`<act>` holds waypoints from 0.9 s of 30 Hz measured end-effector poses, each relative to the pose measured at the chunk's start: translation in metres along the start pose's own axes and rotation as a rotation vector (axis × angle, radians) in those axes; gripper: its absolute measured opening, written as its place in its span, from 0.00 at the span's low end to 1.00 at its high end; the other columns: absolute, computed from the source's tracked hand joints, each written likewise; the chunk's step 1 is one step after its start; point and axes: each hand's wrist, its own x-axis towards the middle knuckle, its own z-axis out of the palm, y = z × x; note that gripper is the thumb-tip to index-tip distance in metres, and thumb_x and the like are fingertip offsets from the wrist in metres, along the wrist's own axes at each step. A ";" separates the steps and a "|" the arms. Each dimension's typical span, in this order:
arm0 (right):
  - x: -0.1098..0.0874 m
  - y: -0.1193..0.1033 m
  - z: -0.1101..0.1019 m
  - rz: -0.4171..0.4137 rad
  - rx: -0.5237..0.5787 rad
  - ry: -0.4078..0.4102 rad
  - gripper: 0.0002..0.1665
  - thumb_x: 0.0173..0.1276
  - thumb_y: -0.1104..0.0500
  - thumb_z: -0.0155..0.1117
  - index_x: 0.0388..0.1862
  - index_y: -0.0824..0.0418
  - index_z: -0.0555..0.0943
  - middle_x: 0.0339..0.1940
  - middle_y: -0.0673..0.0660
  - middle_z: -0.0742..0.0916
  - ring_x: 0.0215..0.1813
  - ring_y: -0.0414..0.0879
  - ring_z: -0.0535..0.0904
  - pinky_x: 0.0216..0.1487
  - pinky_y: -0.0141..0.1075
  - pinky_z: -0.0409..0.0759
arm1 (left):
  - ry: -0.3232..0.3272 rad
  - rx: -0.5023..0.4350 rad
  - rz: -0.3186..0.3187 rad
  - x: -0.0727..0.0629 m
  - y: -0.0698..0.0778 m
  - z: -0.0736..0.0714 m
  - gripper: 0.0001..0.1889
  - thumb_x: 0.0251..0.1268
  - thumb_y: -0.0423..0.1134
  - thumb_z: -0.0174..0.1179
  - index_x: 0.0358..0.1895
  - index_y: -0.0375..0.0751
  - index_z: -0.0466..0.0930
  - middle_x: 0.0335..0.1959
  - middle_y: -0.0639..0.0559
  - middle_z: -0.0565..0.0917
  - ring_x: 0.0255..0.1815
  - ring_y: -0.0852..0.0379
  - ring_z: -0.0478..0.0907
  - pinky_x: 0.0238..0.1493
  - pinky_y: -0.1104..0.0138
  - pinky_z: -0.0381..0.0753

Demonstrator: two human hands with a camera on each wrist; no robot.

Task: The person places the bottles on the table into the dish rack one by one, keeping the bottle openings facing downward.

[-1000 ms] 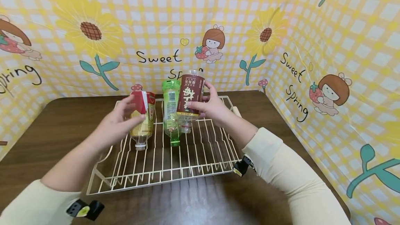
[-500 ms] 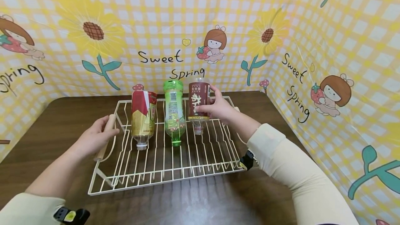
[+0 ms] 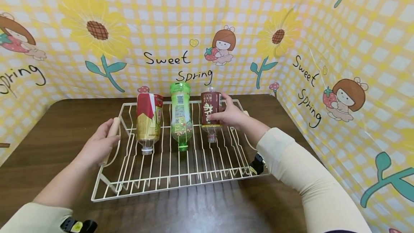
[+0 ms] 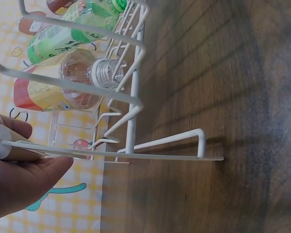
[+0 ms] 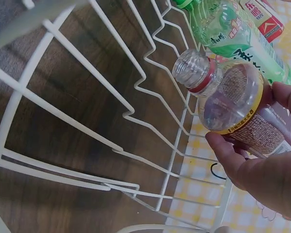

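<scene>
My right hand (image 3: 233, 115) grips an upside-down plastic bottle with a dark brown label (image 3: 211, 109), fingers and thumb round its sides. In the right wrist view its capless threaded neck (image 5: 189, 68) points down at the wires. A white wire dish rack (image 3: 181, 184) stands on the table, and my left hand (image 3: 98, 143) holds the wooden handle (image 3: 113, 128) at its left side. Two more bottles stand neck-down in the rack: one with a red and gold label (image 3: 148, 118) at left, a green one (image 3: 181, 118) in the middle.
The dark wooden table (image 3: 207, 211) reaches back to a yellow checked cloth (image 3: 155, 21) hung behind and to the right. Thin upright wires of the rack stand between the bottles. A second handle (image 3: 246, 113) sits at the rack's right.
My right hand has moved right and down with the brown-label bottle, away from the green bottle. My left hand has left the red and gold bottle and taken the rack's left handle.
</scene>
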 end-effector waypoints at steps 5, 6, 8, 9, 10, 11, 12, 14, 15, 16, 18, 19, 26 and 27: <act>0.000 0.002 -0.003 0.043 -0.032 -0.030 0.63 0.61 0.66 0.69 0.80 0.44 0.36 0.66 0.72 0.71 0.61 0.66 0.77 0.59 0.58 0.78 | 0.009 0.010 0.002 -0.001 0.001 0.000 0.37 0.76 0.34 0.39 0.75 0.25 0.26 0.76 0.22 0.40 0.71 0.30 0.51 0.41 0.88 0.61; 0.001 0.003 -0.003 0.052 -0.041 -0.039 0.63 0.61 0.66 0.69 0.80 0.45 0.36 0.66 0.72 0.71 0.61 0.66 0.76 0.59 0.58 0.78 | 0.009 0.013 -0.001 -0.001 0.001 0.000 0.37 0.76 0.33 0.39 0.75 0.25 0.26 0.76 0.22 0.40 0.71 0.30 0.51 0.41 0.88 0.61; 0.001 0.003 -0.004 0.062 -0.056 -0.058 0.63 0.62 0.66 0.69 0.80 0.45 0.36 0.67 0.72 0.70 0.62 0.66 0.75 0.58 0.57 0.79 | 0.009 0.012 -0.007 -0.001 0.001 0.000 0.37 0.76 0.33 0.39 0.75 0.25 0.26 0.76 0.22 0.40 0.72 0.30 0.51 0.41 0.88 0.62; 0.001 0.004 -0.004 0.067 -0.057 -0.066 0.63 0.61 0.67 0.69 0.80 0.45 0.36 0.68 0.72 0.69 0.63 0.66 0.75 0.58 0.56 0.79 | 0.010 0.010 -0.010 -0.001 0.001 0.000 0.37 0.76 0.33 0.39 0.75 0.25 0.26 0.76 0.22 0.40 0.72 0.30 0.52 0.41 0.88 0.62; 0.001 0.004 -0.004 0.072 -0.065 -0.070 0.63 0.61 0.66 0.69 0.80 0.44 0.36 0.68 0.71 0.68 0.63 0.66 0.75 0.58 0.55 0.80 | 0.010 0.010 -0.012 -0.001 0.001 0.000 0.36 0.76 0.33 0.39 0.75 0.25 0.26 0.76 0.22 0.40 0.71 0.29 0.52 0.41 0.88 0.63; 0.001 0.005 -0.004 0.074 -0.074 -0.072 0.63 0.62 0.66 0.69 0.80 0.44 0.36 0.68 0.71 0.68 0.62 0.65 0.76 0.57 0.54 0.80 | 0.012 0.010 -0.012 -0.001 0.001 0.001 0.36 0.76 0.33 0.38 0.75 0.24 0.26 0.76 0.22 0.40 0.71 0.29 0.53 0.41 0.88 0.63; 0.001 0.005 -0.004 0.076 -0.081 -0.073 0.63 0.62 0.66 0.69 0.80 0.45 0.36 0.68 0.71 0.68 0.61 0.65 0.77 0.57 0.53 0.81 | 0.014 0.009 -0.012 -0.001 0.001 0.001 0.36 0.76 0.32 0.38 0.75 0.24 0.26 0.76 0.22 0.40 0.70 0.29 0.54 0.40 0.89 0.64; 0.001 0.006 -0.005 0.084 -0.091 -0.072 0.63 0.61 0.66 0.69 0.80 0.45 0.36 0.68 0.70 0.69 0.59 0.64 0.79 0.56 0.52 0.81 | 0.017 0.006 -0.010 -0.001 0.001 0.002 0.36 0.76 0.32 0.38 0.75 0.24 0.27 0.76 0.21 0.40 0.69 0.29 0.56 0.40 0.89 0.65; 0.002 0.007 -0.005 0.088 -0.090 -0.071 0.63 0.61 0.66 0.69 0.80 0.45 0.36 0.68 0.70 0.69 0.58 0.64 0.79 0.55 0.52 0.82 | 0.017 0.006 -0.009 -0.001 0.001 0.002 0.36 0.76 0.32 0.38 0.75 0.24 0.27 0.76 0.21 0.40 0.69 0.29 0.56 0.40 0.89 0.65; 0.002 0.008 -0.006 0.091 -0.090 -0.073 0.63 0.61 0.66 0.69 0.80 0.45 0.36 0.67 0.70 0.70 0.57 0.64 0.80 0.55 0.52 0.82 | 0.018 0.005 -0.008 -0.001 0.001 0.002 0.36 0.76 0.32 0.38 0.75 0.24 0.27 0.76 0.21 0.40 0.69 0.29 0.57 0.40 0.89 0.66; 0.003 0.009 -0.006 0.099 -0.076 -0.080 0.63 0.61 0.67 0.69 0.79 0.45 0.36 0.67 0.70 0.70 0.56 0.64 0.81 0.56 0.53 0.81 | 0.019 0.003 -0.009 -0.002 0.001 0.002 0.36 0.76 0.33 0.38 0.75 0.24 0.27 0.76 0.22 0.40 0.69 0.28 0.57 0.40 0.88 0.66; 0.003 0.010 -0.007 0.102 -0.067 -0.084 0.63 0.61 0.67 0.68 0.79 0.45 0.36 0.67 0.70 0.70 0.56 0.64 0.80 0.56 0.53 0.81 | 0.018 0.000 -0.009 -0.002 0.001 0.002 0.36 0.76 0.33 0.38 0.75 0.24 0.27 0.76 0.22 0.40 0.70 0.28 0.56 0.40 0.88 0.66; 0.004 0.012 -0.007 0.106 -0.006 -0.101 0.62 0.61 0.70 0.66 0.78 0.45 0.36 0.67 0.71 0.70 0.62 0.66 0.76 0.60 0.57 0.77 | 0.016 -0.008 -0.014 -0.001 0.000 0.002 0.36 0.76 0.33 0.38 0.75 0.24 0.27 0.76 0.22 0.40 0.71 0.28 0.55 0.40 0.89 0.66; 0.004 0.012 -0.008 0.105 -0.002 -0.102 0.61 0.61 0.70 0.66 0.78 0.45 0.36 0.67 0.71 0.70 0.62 0.66 0.76 0.60 0.58 0.76 | 0.015 -0.006 -0.014 -0.001 0.001 0.002 0.36 0.76 0.33 0.38 0.75 0.24 0.27 0.76 0.22 0.40 0.71 0.28 0.55 0.40 0.88 0.66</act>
